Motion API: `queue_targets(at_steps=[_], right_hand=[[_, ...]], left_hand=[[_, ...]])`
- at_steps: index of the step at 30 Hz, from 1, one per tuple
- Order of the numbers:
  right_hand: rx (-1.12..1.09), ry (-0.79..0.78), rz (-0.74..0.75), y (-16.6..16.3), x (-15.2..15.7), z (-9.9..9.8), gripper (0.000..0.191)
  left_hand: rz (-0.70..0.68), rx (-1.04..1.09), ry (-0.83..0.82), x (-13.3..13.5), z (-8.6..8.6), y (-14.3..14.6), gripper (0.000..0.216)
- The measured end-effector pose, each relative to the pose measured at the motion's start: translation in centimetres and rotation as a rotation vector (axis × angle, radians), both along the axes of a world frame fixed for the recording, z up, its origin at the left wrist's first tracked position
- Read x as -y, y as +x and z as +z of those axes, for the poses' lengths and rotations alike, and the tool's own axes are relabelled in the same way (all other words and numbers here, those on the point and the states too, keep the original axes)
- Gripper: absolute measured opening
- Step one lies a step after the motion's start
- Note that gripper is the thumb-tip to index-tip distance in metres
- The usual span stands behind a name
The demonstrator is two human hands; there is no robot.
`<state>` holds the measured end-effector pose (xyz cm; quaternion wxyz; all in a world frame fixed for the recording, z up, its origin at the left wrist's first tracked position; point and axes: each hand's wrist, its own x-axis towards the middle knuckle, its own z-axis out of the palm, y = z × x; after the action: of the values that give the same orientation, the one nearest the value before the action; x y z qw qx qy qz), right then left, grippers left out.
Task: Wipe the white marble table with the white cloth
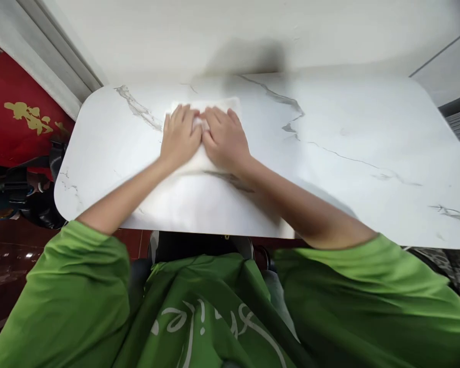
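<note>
A white cloth [201, 162] lies flat on the white marble-patterned table [352, 128], left of its middle. My left hand [181, 134] rests palm down on the left part of the cloth, fingers stretched out towards the wall. Beside it, my right hand [224, 137] presses on the right part, also palm down with its fingers extended. The two thumbs come close together over the cloth's middle. Much of the cloth is hidden under both hands, and its edges look slightly blurred.
The table's far edge stands against a white wall [157, 41]. To the left are a red bag with gold characters [19, 112] and a black strapped item [42, 204]. My green shirt [214, 306] is close to the table's front edge.
</note>
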<state>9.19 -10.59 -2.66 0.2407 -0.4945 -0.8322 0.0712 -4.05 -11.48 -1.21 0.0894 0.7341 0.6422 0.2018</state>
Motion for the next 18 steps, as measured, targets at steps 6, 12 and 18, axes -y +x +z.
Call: queue_targets(at_steps=[6,12,18], right_hand=[[0.034,-0.012,0.103,6.2,9.4,0.6,0.050],[0.021,-0.051,0.058,8.4,9.1,0.9,0.052],[0.058,-0.063,-0.055,9.1,-0.1,0.1,0.052]], left_hand=[[-0.236,-0.105,-0.017,10.0,0.3,3.1,0.044],[-0.338,-0.214,-0.039,9.2,1.5,6.4,0.050],[-0.240,-0.134,-0.120,-0.5,0.4,9.4,0.054]])
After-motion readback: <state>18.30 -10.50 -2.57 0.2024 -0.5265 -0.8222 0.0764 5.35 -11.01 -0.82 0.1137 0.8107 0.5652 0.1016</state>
